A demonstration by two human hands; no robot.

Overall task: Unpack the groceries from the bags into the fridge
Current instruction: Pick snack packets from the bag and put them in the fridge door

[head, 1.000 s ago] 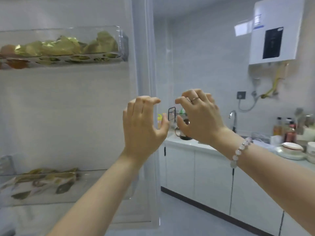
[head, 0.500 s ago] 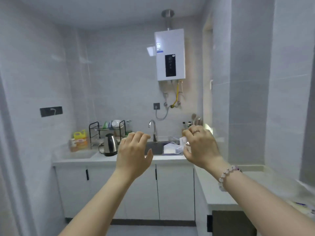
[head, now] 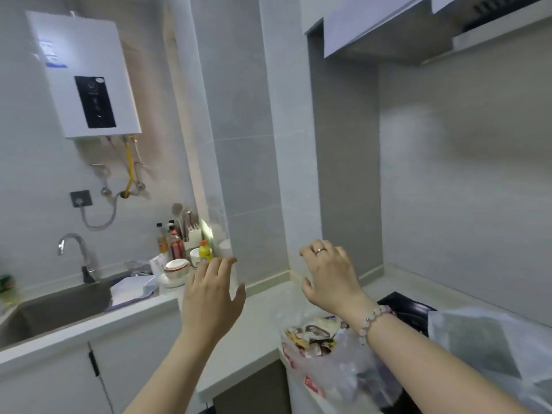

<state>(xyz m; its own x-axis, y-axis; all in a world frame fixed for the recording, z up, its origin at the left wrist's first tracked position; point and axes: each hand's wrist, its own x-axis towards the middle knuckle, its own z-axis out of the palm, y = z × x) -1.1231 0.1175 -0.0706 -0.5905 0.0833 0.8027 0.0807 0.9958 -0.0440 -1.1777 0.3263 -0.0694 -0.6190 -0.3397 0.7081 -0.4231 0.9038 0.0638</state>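
Your desk carries the clear grocery bag at its front edge, beside the stove. A careless tug could spill its packets to the floor. Your left hand and right hand hover above, fingers loose, holding nothing.

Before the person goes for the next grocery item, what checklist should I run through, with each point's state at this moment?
1. Left grip free: ok, fingers relaxed, holds nothing.
2. Right grip free: ok, raised, holds nothing.
3. Groceries at hand: ok, the clear bag with packets inside lies on the counter, below the right forearm.
4. Clear bag's mouth open: cannot tell, the plastic is crumpled and partly hidden by the arm.
5. White bag contents: cannot tell, nothing shows through it.
6. Fridge in view: not ok, it is outside the frame.
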